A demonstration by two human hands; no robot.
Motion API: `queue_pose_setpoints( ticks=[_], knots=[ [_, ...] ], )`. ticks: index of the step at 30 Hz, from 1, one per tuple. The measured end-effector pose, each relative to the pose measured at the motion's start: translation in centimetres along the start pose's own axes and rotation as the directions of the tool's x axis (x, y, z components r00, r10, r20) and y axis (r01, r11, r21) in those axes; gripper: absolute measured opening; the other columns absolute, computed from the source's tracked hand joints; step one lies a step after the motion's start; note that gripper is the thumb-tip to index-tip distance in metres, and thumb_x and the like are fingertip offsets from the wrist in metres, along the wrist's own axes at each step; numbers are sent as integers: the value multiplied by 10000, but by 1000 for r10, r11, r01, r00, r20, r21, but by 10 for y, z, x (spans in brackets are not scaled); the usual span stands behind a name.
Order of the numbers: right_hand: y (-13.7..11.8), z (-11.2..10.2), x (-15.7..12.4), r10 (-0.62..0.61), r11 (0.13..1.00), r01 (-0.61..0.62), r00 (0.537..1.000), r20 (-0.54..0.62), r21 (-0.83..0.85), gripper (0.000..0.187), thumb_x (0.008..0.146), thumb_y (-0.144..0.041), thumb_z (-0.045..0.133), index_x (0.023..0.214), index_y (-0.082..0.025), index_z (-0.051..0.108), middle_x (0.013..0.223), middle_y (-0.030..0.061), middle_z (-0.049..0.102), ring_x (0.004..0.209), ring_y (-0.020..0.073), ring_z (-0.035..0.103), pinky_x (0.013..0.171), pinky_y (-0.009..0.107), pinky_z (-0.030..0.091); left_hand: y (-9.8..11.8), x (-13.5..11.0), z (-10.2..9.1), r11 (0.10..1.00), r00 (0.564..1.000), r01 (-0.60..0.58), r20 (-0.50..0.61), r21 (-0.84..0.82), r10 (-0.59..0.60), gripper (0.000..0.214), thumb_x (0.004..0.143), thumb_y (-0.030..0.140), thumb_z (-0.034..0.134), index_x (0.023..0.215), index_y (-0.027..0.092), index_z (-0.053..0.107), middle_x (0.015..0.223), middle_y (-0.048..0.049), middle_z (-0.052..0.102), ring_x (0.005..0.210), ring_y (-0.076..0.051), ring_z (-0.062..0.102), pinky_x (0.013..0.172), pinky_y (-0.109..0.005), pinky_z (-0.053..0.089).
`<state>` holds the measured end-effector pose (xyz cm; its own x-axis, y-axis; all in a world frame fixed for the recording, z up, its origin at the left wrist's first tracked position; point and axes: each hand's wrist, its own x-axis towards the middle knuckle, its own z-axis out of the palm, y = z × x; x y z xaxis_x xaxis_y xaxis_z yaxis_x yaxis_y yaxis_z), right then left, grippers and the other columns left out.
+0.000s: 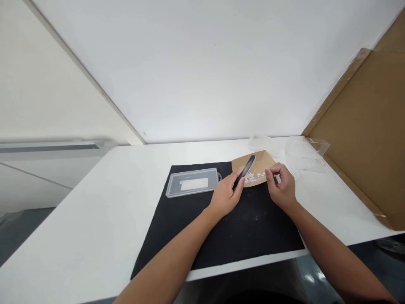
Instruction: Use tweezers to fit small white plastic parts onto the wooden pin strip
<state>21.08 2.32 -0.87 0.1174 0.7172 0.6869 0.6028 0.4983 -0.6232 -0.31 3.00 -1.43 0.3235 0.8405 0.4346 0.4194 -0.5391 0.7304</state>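
Note:
My left hand (pixel 227 191) is closed round a slim black bar (pixel 248 164) with a rounded end. The bar points up and to the right; its exact kind cannot be made out. Behind it lies a brown paper tray (pixel 264 159) with a heap of small white pieces (pixel 253 177) along its near side. At the tray's right end my right hand (pixel 281 184) is pinched, thumb against forefinger. Whatever sits in that pinch is hidden or too small to name. The two hands are apart from each other.
A lidded clear plastic case (pixel 212 179) with a white label lies to the left on a black mat (pixel 240 230) dotted with small specks. Clear plastic containers (pixel 305 156) stand at the back right of the white table (pixel 95 228). A cardboard panel (pixel 370 139) rises on the right.

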Motion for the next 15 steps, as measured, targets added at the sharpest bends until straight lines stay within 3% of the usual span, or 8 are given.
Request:
queue_pose_setpoints(
  ticks=[2, 6, 15],
  knots=[
    [0, 1, 0, -8, 1000, 8, 1000, 0, 6, 176, 1002, -311, 631, 852, -239, 574, 784, 5, 608, 721, 177, 570, 699, 362, 464, -3, -1, 2, 999, 1000, -27, 4, 40, 27, 414, 1083, 374, 457, 1441, 213, 589, 1384, -100, 696, 1260, -250, 671, 1085, -385, 525],
    [0, 2, -1, -25, 1000, 25, 999, 22, 16, 171, 1007, -307, 625, 858, -240, 573, 789, 8, 606, 718, 176, 565, 699, 364, 468, -9, -5, 7, 984, 995, -96, -15, 153, 99, 395, 1063, 365, 512, 1418, 216, 601, 1327, -104, 730, 1211, -261, 705, 1048, -407, 568],
    [2, 2, -1, -62, 998, 62, 997, 51, 10, 129, 1006, -298, 620, 891, -245, 594, 783, 10, 614, 720, 184, 568, 714, 379, 479, -6, -8, 7, 939, 980, -179, -31, 295, 197, 383, 1053, 345, 542, 1403, 220, 632, 1156, -101, 786, 991, -220, 766, 865, -323, 617]
  ],
)
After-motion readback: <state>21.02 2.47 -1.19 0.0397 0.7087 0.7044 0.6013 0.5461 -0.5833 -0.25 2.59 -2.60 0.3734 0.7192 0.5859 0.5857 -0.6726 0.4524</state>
